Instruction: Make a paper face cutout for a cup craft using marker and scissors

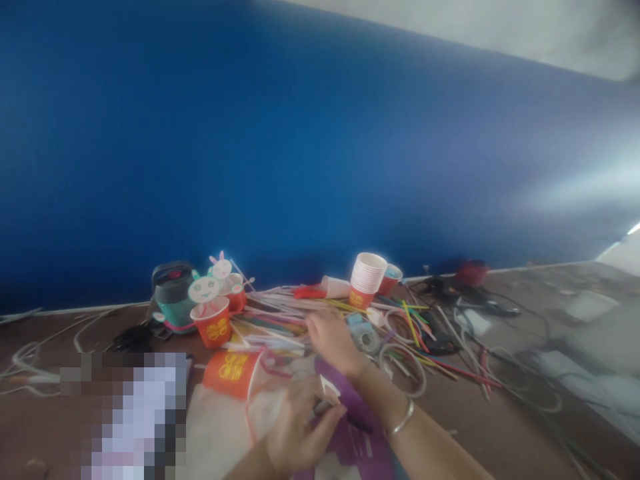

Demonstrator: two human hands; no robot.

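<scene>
My left hand (303,427) is closed in a pinch, with a small white piece (330,393), perhaps paper, at its fingertips. Just beyond it lies a dark thin object (357,420) that I cannot name. My right hand (333,337) reaches forward over a heap of coloured pipe cleaners (280,303); blur smears its fingers. Beside my left hand an orange paper cup (230,373) lies on its side, with a pink strip (273,360) at its mouth. A purple sheet or bag (350,440) is under my forearms.
Behind stand a cup with a rabbit face (213,323), a teal-and-grey container (175,293) and a stack of paper cups (367,277). Tape rolls (369,339) and a clear ring (407,373) lie right. A pixelated screen (140,413) is at left, cables (535,393) at right.
</scene>
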